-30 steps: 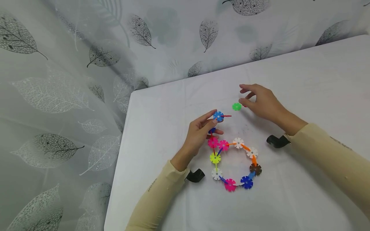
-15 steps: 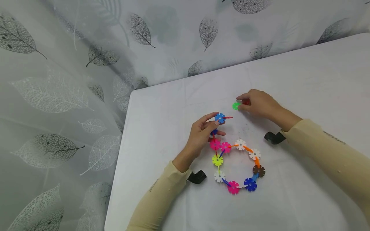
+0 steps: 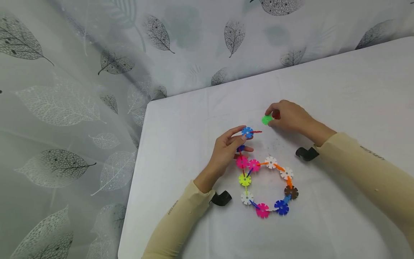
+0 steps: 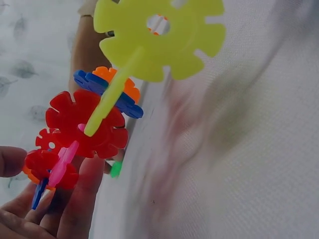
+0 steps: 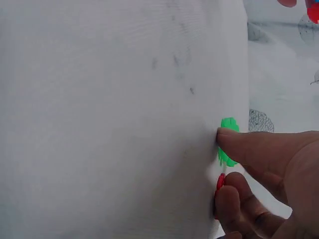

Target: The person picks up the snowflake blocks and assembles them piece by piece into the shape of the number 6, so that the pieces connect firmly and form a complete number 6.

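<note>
My left hand (image 3: 220, 154) pinches a light blue notched plastic disc (image 3: 247, 132) between thumb and index finger. A red disc (image 3: 257, 132), seen edge-on, sticks out to its right. Below them, a dark blue disc (image 3: 240, 148) links down to a ring of interlocked discs, including a yellow one (image 3: 244, 180). My right hand (image 3: 289, 116) pinches a bright green disc (image 3: 266, 119) near the table surface. In the right wrist view the thumb presses on the green disc (image 5: 228, 158), while a red disc (image 5: 221, 182) lies by the other fingers.
The ring, with a lower pink disc (image 3: 262, 210) and a brown disc (image 3: 291, 192), lies on the white-covered table (image 3: 181, 144). A leaf-patterned curtain (image 3: 191, 43) hangs behind and to the left. Black wrist pieces (image 3: 221, 198) stick out by both sleeves.
My right hand has come down from above the green disc, and its fingers have closed on it. The left hand, chain and ring have shifted slightly right and down in view.
</note>
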A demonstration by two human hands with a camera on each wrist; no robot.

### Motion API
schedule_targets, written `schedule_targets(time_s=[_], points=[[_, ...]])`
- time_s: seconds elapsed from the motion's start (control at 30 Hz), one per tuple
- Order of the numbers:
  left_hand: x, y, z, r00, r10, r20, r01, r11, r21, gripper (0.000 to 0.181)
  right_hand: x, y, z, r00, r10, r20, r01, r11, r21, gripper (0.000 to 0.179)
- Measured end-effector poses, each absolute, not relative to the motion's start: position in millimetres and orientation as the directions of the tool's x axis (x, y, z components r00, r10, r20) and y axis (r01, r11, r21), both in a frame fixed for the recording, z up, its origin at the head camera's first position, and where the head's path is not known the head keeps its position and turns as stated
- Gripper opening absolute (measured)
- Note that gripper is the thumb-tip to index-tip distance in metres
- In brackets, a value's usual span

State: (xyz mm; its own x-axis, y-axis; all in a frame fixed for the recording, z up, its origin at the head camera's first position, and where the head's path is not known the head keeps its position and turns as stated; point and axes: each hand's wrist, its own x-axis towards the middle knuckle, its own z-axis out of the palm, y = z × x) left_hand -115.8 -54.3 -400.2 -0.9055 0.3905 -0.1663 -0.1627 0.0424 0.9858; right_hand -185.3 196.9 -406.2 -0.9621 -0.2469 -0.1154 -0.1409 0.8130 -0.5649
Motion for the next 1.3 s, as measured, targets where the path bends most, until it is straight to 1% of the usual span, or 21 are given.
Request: schedule_targets(time_s=[0.2, 0.43, 0.53, 0.83, 1.0, 1.3], points=[[-115, -54, -400, -0.923, 0.343, -0.177, -0.174, 0.039, 0.984, 0.042, -180, 200, -407, -0.97, -0.197, -0.142, -0.051, 0.737, -0.674, 0.031], [-116, -54, -399, -0.925, 0.311, -0.217, -0.211, 0.054, 0.976, 0.04, -167, 202, -401, -0.936, -0.301, -0.184, -0.034, 0.596, -0.802, 0.036], [-116, -53, -399, -0.924, 0.309, -0.223, -0.219, 0.049, 0.974, 0.038, -159, 201, -398, -0.933, -0.304, -0.191, -0.005, 0.544, -0.839, 0.037], [-116, -52, -398, -0.924, 0.311, -0.223, -0.218, 0.052, 0.975, 0.038, -148, 197, -393, -0.951, -0.245, -0.189, 0.071, 0.423, -0.903, 0.039], [-116, -53, -398, -0.923, 0.316, -0.221, -0.216, 0.051, 0.975, 0.041, -146, 196, -394, -0.95, -0.235, -0.204, 0.095, 0.407, -0.909, 0.041], [-116, -52, -398, -0.926, 0.309, -0.216, -0.215, 0.038, 0.976, 0.038, -144, 193, -396, -0.948, -0.238, -0.211, 0.11, 0.377, -0.92, 0.043]])
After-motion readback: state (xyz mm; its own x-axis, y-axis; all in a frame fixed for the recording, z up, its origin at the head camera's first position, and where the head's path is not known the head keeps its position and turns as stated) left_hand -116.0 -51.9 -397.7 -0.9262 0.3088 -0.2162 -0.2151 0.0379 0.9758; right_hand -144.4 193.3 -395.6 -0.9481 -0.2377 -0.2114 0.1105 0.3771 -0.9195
